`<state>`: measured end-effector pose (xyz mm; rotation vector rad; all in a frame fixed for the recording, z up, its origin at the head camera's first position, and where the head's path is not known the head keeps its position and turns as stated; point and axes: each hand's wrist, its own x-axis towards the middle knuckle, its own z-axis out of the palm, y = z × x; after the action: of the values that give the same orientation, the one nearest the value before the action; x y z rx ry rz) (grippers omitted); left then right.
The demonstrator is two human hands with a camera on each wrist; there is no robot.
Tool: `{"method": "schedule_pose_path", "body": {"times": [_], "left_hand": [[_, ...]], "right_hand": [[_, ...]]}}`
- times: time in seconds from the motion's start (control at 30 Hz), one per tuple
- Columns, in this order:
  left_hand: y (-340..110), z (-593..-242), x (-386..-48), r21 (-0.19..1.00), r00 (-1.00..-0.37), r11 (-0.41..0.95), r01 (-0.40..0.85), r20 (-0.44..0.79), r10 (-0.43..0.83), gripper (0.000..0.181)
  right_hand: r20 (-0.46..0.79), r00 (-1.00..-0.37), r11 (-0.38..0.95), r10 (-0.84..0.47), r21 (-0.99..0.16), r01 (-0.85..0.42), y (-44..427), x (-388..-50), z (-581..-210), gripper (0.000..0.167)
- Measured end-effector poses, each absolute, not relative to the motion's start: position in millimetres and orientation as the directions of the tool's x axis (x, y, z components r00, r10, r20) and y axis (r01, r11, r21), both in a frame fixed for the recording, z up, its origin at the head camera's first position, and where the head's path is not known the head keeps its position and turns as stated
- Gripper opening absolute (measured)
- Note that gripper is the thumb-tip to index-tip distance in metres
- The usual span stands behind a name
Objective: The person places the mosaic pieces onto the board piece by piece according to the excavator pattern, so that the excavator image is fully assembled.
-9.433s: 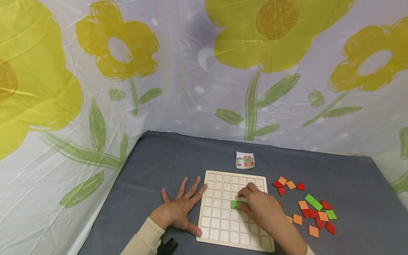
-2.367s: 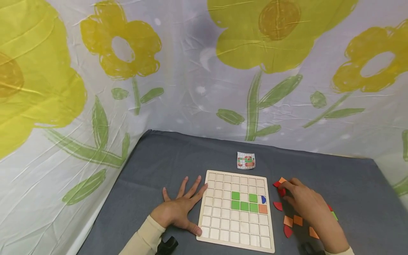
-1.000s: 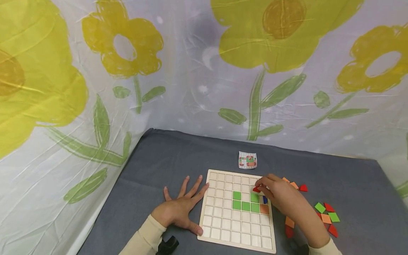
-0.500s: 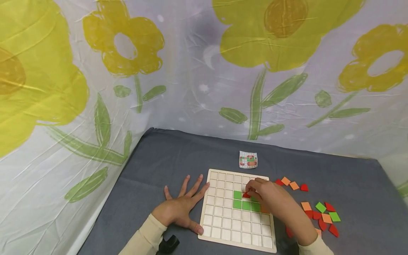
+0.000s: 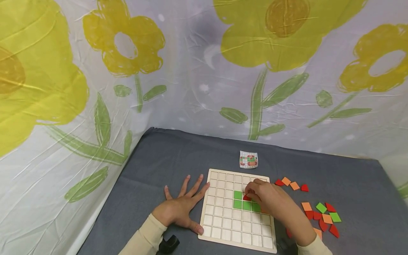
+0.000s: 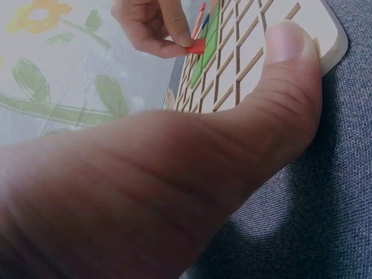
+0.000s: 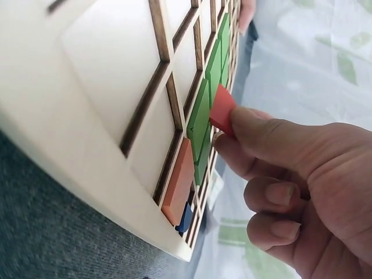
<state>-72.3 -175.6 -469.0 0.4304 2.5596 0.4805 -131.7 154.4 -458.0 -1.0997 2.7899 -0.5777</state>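
My right hand (image 5: 267, 198) pinches a red quarter-round tile (image 7: 222, 110) between thumb and fingertips, over the wooden grid board (image 5: 223, 226). In the head view the red tile sits at the cell between two columns of green tiles (image 5: 237, 204). An orange tile (image 7: 179, 185) and a blue piece (image 7: 185, 218) lie in the board's right-hand cells, seen in the right wrist view. My left hand (image 5: 180, 210) lies spread at the board's left side, fingers straight. Its thumb (image 6: 290, 75) rests on the board's near corner, and a fingertip touches the left edge.
A small printed pattern card (image 5: 248, 160) lies beyond the board. Loose red, orange and green tiles (image 5: 321, 207) are scattered on the dark cloth (image 5: 178, 152) to the right. A flowered curtain (image 5: 188, 71) hangs behind the table.
Green, orange and blue pieces have come onto the board. My right hand took a red tile from the right-hand pile and carried it left over the green ones. My left hand stays put.
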Motion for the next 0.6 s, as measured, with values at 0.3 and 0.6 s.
{"method": "schedule_pose_path", "body": {"times": [0.3, 0.6], "left_hand": [[-175.4, -468.2, -72.1, 0.407, -0.828, 0.889, 0.211, -0.408, 0.384, 0.142], [-176.1, -469.2, -72.2, 0.415, -0.826, 0.885, 0.211, -0.409, 0.388, 0.141]], "right_hand": [[0.063, -0.739, 0.670, -0.671, -0.375, -0.641, 154.5, -131.7, -457.2, 0.011], [0.092, -0.716, 0.638, -0.692, -0.386, -0.667, 155.0, -132.8, -458.2, 0.011]]}}
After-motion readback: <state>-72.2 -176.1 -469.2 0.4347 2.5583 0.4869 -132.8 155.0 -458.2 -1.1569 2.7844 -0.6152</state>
